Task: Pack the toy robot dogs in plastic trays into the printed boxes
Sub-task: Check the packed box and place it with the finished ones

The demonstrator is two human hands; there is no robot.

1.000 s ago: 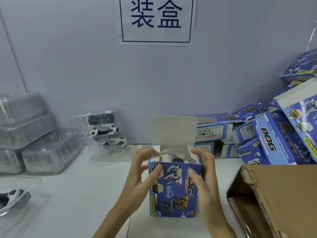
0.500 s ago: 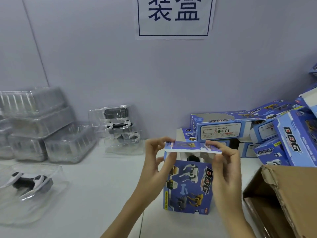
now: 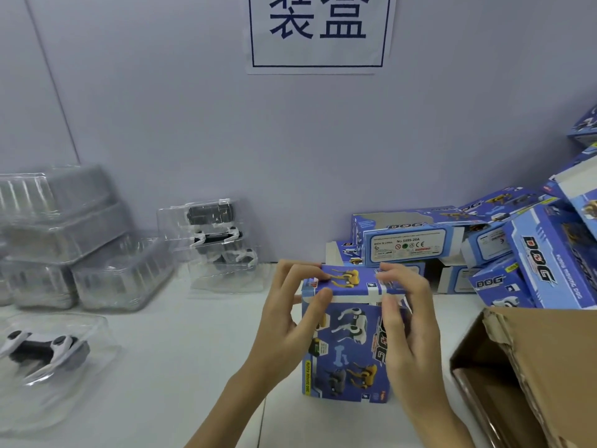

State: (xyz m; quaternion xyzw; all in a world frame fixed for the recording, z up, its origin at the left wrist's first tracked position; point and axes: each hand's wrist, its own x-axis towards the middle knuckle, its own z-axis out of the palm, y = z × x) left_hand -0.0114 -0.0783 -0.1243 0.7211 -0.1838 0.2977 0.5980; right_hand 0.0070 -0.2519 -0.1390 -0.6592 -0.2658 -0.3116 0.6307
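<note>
Blue printed cardboard makes up the toy box [image 3: 347, 347] standing upright on the white bench [image 3: 181, 360] in front of the person, its front face showing white, grey and yellow robot dogs. Its top flap [image 3: 352, 281] lies folded nearly flat over the opening, with a white strip of the tuck edge showing along the front. The left hand [image 3: 287, 318] grips the left end of the flap, fingers [image 3: 292, 274] curled over the top and thumb pressed against the front edge. The right hand [image 3: 408, 321] pinches the right end the same way, fingers on top and thumb on the front face.

Left of the box, near the front bench edge, a toy robot dog in a clear plastic tray [image 3: 45, 350] lies on its own. Farther back against the wall, a stack of trays with dogs [image 3: 214, 236] stands beside a pile of empty clear trays [image 3: 64, 240]. Behind and right of the held box, more printed boxes [image 3: 504, 250] are heaped against the wall. A brown cardboard carton [image 3: 533, 370] sits open at the right edge. A white paper sign [image 3: 319, 33] with dark characters hangs on the wall above.
</note>
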